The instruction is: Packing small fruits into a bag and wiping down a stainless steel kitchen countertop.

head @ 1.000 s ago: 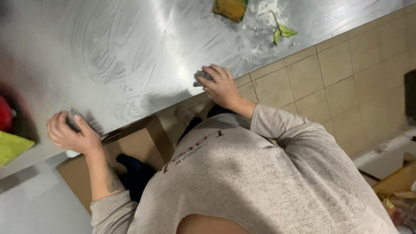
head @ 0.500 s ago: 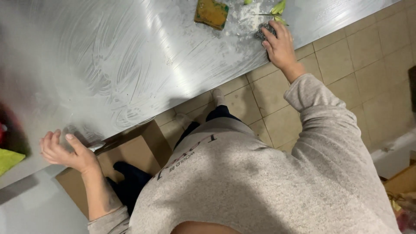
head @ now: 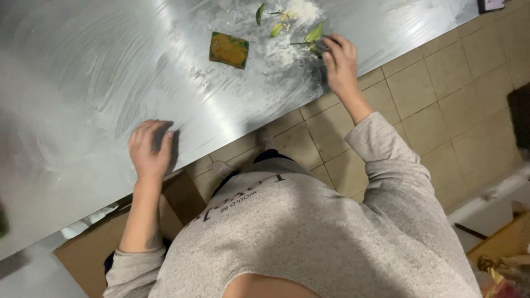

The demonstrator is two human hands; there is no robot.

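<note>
My right hand (head: 341, 62) reaches out to the far right of the steel table (head: 83, 83). Its fingers press a dark scrubbing pad (head: 322, 48) onto the surface, right beside a few green leaves (head: 313, 34). The leaves lie in a patch of white foam or powder (head: 295, 14). A yellow sponge with a green edge (head: 228, 49) lies flat to the left of that patch, apart from both hands. My left hand (head: 148, 150) rests palm-down on the table near its front edge, fingers spread and holding nothing.
Smeared wipe marks cover the steel top. A brown cardboard box (head: 91, 248) stands under the table by my left arm. Beige floor tiles (head: 441, 83) lie to the right. A small dark object (head: 490, 5) sits at the table's far right corner.
My right hand has slid the pad to the right along the table, reaching the leaves and foam. My left hand has left the table's edge and now lies flat on top, further right.
</note>
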